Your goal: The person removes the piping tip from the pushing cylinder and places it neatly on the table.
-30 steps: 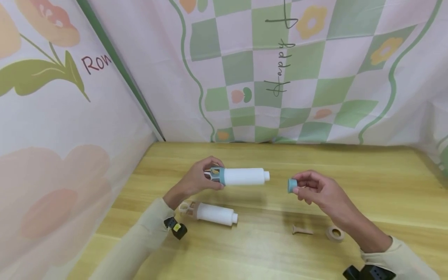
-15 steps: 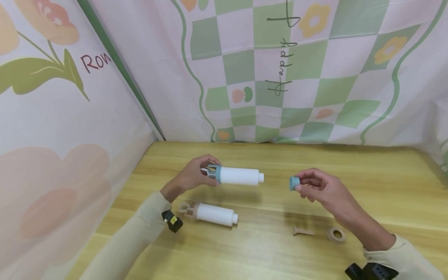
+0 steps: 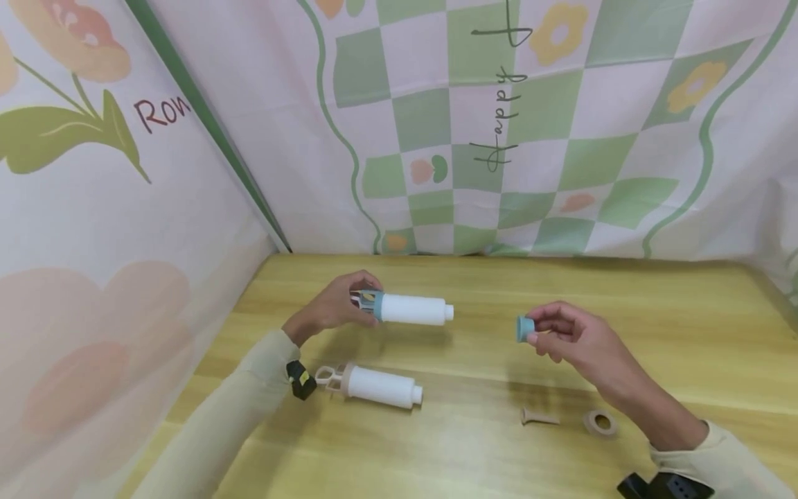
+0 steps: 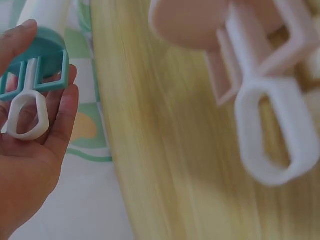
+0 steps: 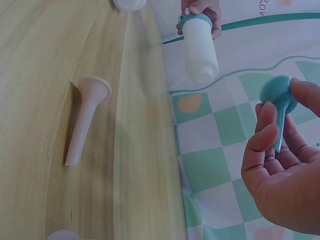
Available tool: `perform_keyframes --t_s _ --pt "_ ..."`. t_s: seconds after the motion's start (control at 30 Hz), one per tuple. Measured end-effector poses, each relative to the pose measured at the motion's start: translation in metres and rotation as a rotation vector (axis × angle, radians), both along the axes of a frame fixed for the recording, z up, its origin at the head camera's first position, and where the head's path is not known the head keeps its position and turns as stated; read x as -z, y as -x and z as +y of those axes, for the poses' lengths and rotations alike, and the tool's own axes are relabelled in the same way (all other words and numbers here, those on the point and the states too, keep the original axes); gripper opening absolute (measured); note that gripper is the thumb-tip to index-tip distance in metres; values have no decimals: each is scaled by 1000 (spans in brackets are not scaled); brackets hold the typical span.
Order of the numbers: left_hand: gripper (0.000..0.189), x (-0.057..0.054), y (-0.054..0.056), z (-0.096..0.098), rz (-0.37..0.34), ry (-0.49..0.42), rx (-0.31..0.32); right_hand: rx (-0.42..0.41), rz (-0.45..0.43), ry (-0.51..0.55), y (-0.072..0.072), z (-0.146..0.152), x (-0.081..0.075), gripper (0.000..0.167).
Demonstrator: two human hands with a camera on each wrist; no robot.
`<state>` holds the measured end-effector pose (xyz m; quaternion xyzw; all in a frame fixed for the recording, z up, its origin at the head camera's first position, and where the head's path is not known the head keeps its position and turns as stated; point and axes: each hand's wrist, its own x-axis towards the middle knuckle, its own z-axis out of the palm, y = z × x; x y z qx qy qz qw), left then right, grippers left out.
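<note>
My left hand grips a white-barrelled syringe by its teal collar, above the table. In the left wrist view the syringe's white plunger ring lies before the palm. My right hand pinches a teal funnel-shaped nozzle between thumb and fingers, its wide end facing the syringe and its thin spout toward the palm. A wide gap separates nozzle and syringe tip. On the table lies a second syringe with a pink collar, below the left hand. A pink funnel-shaped nozzle lies below the right hand.
A pink ring-shaped cap lies beside the pink nozzle, near the right forearm. The wooden table meets a checked cloth at its back edge. Another printed cloth hangs along the left side.
My left hand has drawn the teal-collared syringe leftward, widening the gap to the nozzle. My right hand stays nearly in place, still holding the teal nozzle.
</note>
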<state>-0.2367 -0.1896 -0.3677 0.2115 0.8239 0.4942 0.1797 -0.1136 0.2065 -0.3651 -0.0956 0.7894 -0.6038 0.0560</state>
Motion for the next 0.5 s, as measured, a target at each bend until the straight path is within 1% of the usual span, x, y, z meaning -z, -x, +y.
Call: perform_keyframes --t_s 0.13,0.37,0.5 --pt "47 0 9 0 18 20 18 4 -2 0 0 1 1 36" --pt "47 2 21 1 -6 34 -10 -2 10 4 -1 2 5 35" --pt "46 4 25 1 -13 38 5 -3 13 15 -2 4 7 33"
